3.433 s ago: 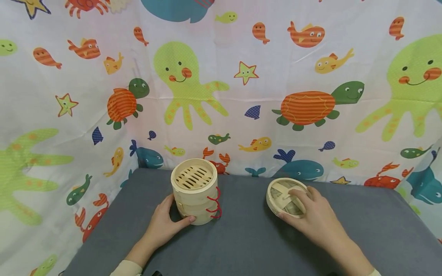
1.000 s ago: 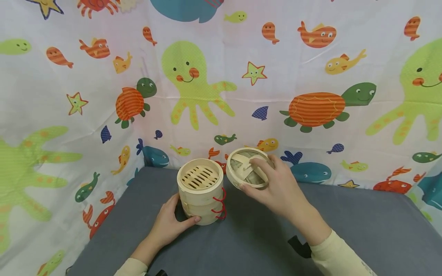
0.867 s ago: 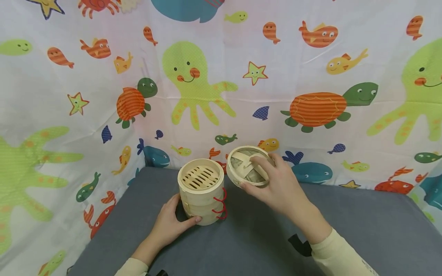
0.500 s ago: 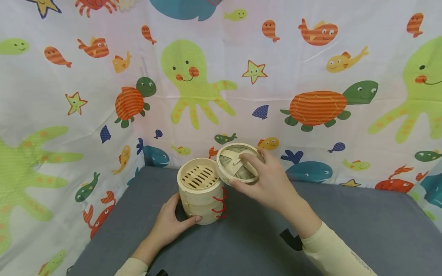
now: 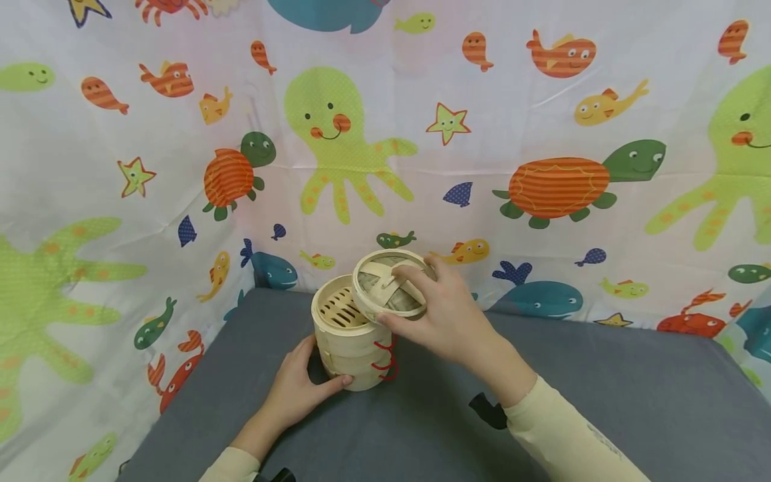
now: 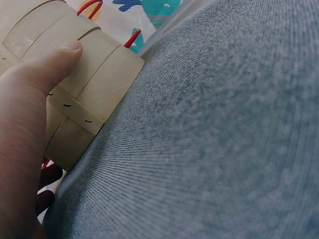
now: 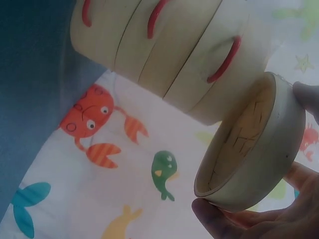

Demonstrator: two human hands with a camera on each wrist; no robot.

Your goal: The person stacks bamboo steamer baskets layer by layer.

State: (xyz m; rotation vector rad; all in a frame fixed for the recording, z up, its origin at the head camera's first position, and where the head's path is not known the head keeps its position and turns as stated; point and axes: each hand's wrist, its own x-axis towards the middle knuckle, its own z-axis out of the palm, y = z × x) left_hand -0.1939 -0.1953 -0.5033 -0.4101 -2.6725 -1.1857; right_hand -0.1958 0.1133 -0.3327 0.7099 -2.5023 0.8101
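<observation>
A round stacked bamboo steamer (image 5: 349,351) stands on the grey cloth, its slatted top partly covered from view. My left hand (image 5: 295,388) grips its lower left side, the thumb in front; the left wrist view shows that thumb pressed across the steamer wall (image 6: 112,74). In my right hand (image 5: 454,318) is the woven bamboo lid (image 5: 370,274), held by its rim and tilted over the right part of the steamer's top. From the right wrist, the hollow underside of the lid (image 7: 249,134) faces the steamer's upper edge. Whether they touch, I cannot tell.
Red loops (image 5: 385,357) stick out on the steamer's right side. A grey cloth (image 5: 602,388) covers the table. Behind and to the left hangs a white curtain (image 5: 397,80) printed with sea animals. A black strap (image 5: 488,412) shows by the right wrist.
The right hand has lifted the lid from the right side of the table and carried it left, over the steamer's top. The left hand keeps its grip on the steamer, which stays in place.
</observation>
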